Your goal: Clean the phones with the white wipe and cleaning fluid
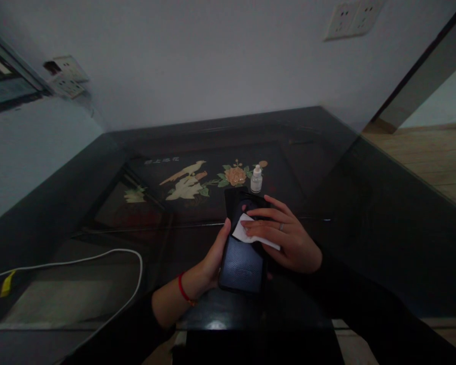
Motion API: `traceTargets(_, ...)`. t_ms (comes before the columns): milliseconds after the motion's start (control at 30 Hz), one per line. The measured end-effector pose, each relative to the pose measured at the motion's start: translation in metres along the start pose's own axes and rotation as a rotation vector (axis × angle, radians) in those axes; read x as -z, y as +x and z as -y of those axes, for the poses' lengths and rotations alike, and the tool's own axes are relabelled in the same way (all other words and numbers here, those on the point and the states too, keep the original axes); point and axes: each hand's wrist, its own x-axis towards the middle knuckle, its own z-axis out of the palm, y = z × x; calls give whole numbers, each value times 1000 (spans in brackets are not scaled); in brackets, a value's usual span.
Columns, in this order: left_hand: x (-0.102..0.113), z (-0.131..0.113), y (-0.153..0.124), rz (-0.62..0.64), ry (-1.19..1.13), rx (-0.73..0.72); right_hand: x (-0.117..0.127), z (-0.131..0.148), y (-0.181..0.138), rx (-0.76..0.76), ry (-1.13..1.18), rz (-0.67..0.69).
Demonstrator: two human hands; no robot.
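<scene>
The left hand [213, 261] is closed around a dark smartphone [241, 266]. It grips the phone's 9 o'clock edge, with the thumb lying up that edge and the other fingers hidden behind the body. The phone sits upright-ish and a little tilted, with its top end toward 12 o'clock. It is held above the near edge of the dark lacquered table [327, 167].

The right hand [289, 238] comes in from 3 o'clock. Its 4 fingers [264, 219] are stretched almost straight across the upper half of the phone. They pin a folded white wipe [247, 234] flat against the surface, and the right thumb is out of sight. The wipe lies under the fingertips, with 1 corner poking out toward the left thumb and its tail running back beneath the palm toward 4 o'clock. A ring [281, 226] shows on 1 finger of the right hand, and a red bracelet [182, 290] circles the left wrist.

At 12 o'clock from the phone, near it but not touching, a small clear dropper bottle [256, 179] with a white cap stands upright on the table (beside the inlaid flower and bird design). Off at 9 o'clock a white cable [137, 263] loops across the tabletop, with a yellow tag [6, 285] at its far end. Wall sockets [351, 17] sit high at 1 o'clock.
</scene>
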Motion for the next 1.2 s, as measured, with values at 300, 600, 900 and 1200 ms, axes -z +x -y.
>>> traceTargets(300, -6, -2, -5, 225, -32, 34, 20, -13, -4, -132, -251, -329)
traceTargets(600, 1, -1, -5, 214, 3, 111, 11, -18, -2, 46, -310, 26)
traceTargets(900, -1, 4, -4, -16, 411, -395, 14, -8, -1, 16, -346, -11)
traceTargets(1200, -3, 2, -1, -69, 425, -478, 8, 6, 1, -200, 75, -68)
